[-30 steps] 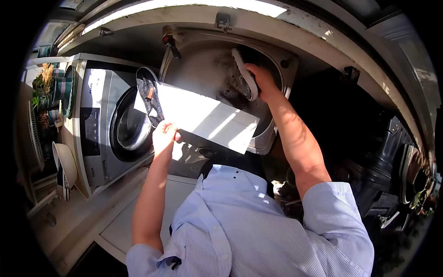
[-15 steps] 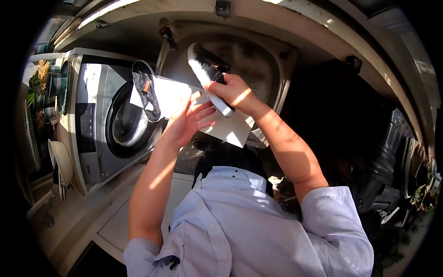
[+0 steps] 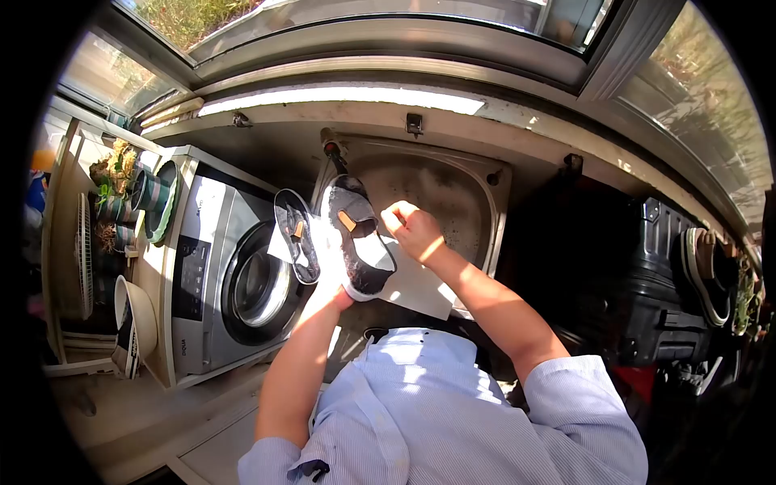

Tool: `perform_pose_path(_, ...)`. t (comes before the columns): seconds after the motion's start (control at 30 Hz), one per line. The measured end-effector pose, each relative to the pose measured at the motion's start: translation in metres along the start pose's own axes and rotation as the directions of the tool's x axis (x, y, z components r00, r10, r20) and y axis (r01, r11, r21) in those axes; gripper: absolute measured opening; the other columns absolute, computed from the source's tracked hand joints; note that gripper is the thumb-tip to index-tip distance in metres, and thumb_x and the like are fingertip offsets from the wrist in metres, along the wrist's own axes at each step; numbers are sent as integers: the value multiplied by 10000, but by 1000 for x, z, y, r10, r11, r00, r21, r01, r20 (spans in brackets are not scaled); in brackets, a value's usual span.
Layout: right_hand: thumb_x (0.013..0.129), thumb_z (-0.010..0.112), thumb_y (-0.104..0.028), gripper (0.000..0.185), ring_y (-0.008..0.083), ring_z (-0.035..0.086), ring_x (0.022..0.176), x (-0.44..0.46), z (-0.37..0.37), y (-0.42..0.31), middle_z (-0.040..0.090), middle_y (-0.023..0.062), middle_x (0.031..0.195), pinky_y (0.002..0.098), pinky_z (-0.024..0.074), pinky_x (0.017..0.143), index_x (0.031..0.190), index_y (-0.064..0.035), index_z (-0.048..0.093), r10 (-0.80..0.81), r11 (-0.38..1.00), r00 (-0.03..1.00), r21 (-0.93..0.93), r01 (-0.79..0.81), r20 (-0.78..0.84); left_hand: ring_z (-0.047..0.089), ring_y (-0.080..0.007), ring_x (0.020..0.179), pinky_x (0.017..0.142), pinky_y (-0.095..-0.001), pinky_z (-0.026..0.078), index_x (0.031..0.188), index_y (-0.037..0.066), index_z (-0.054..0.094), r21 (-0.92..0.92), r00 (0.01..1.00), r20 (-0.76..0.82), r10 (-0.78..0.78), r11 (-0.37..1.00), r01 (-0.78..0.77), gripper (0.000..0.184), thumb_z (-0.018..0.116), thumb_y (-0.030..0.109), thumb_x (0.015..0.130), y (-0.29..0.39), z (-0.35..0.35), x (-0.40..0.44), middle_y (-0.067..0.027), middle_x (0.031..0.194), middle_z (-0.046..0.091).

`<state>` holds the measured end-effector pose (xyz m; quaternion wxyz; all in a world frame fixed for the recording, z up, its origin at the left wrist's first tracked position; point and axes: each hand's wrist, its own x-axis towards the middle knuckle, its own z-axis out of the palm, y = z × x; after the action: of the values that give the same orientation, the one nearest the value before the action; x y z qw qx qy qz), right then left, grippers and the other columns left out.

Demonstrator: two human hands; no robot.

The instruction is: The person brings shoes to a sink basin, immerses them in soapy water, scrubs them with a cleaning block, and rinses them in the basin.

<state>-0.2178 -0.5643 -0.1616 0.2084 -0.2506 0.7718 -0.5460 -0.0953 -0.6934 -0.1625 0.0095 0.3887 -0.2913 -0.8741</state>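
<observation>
A dark slip-on shoe with a pale sole edge and an orange tab point(image 3: 356, 230) is held up over the sink's near left side. Its heel end rests on my left hand point(image 3: 346, 301), whose fingers are mostly hidden beneath it. Just right of the shoe, my right hand point(image 3: 416, 236) is closed, fingers curled in, apart from the shoe; nothing shows between them. A second matching shoe point(image 3: 297, 234) lies to the left on a white sheet or board point(image 3: 420, 293), which spans the near part of the sink.
Behind the sheet is a stained sink point(image 3: 493, 198) with a tap point(image 3: 333, 153) at its back left corner. A washing machine point(image 3: 214, 275) stands left, beside shelves with pots and a pale bowl point(image 3: 139, 311). A black suitcase point(image 3: 655, 283) and another shoe point(image 3: 702, 275) are right.
The shoe has passed from my right hand to my left, turning from its side to show its upper. My right hand has let go and curled. The view has tilted up towards the window.
</observation>
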Motion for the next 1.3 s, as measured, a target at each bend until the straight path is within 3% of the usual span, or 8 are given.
perform_pose_path(0.13,807,620,-256,275,253,640,874,21,-8,105,672,120,939,345,494,774,1001,-60,631,273,939,962,-223,-262,19,643,-222,864,735,-359,551,1130,56,538,105,999,-19,-41,994,43,534,452,548,941,-15,-13,2,-101,988,630)
perform_pose_path(0.37,750,672,-320,459,311,601,1059,18,-10,191,634,156,1135,387,472,899,1136,-79,612,338,882,931,-392,-262,139,651,-216,829,716,-348,553,1121,61,544,257,993,-106,-52,963,77,514,463,535,941,-23,-31,17,-104,968,640)
perform_pose_path(0.77,641,779,-386,688,365,574,1099,53,10,178,609,223,1159,463,466,923,1177,-22,549,376,600,827,-790,127,418,616,-141,593,536,-278,521,977,85,563,447,924,-381,44,883,142,362,540,444,935,10,-69,22,-51,776,641)
perform_pose_path(0.87,672,756,-334,612,370,583,1079,54,24,180,623,237,1114,465,473,907,1141,7,562,426,603,776,-786,140,466,582,-157,570,550,-267,494,1012,29,537,871,952,-246,182,472,135,339,688,296,867,6,-59,17,-47,731,628)
perform_pose_path(0.97,721,710,-278,497,373,594,1053,53,41,216,628,231,1099,460,475,898,1118,-9,583,437,691,766,-721,51,472,576,-154,580,570,-281,487,1005,-7,556,937,914,-96,394,346,-52,273,674,179,844,-15,-54,14,-79,805,648)
perform_pose_path(1.03,763,667,-252,415,373,595,1047,53,46,227,626,215,1111,456,468,902,1115,-41,602,290,827,840,-562,21,458,575,-148,586,575,-293,487,1004,-25,572,982,893,-48,447,184,-39,233,657,107,831,-13,-52,10,-97,850,660)
perform_pose_path(1.13,797,640,-254,409,371,599,1037,63,20,213,633,194,1109,451,456,921,1162,-76,587,365,835,899,-512,-202,241,599,-135,654,552,-271,507,1109,-54,574,850,901,-332,279,502,158,330,658,84,822,-11,-51,4,-96,849,619)
perform_pose_path(1.3,814,648,-282,468,389,551,1094,67,-9,210,577,217,1188,469,451,921,1228,-95,536,226,839,972,-495,-227,-62,582,-120,632,536,-259,479,1125,-47,575,946,903,-138,408,325,-2,298,594,83,857,-24,-87,9,-81,864,630)
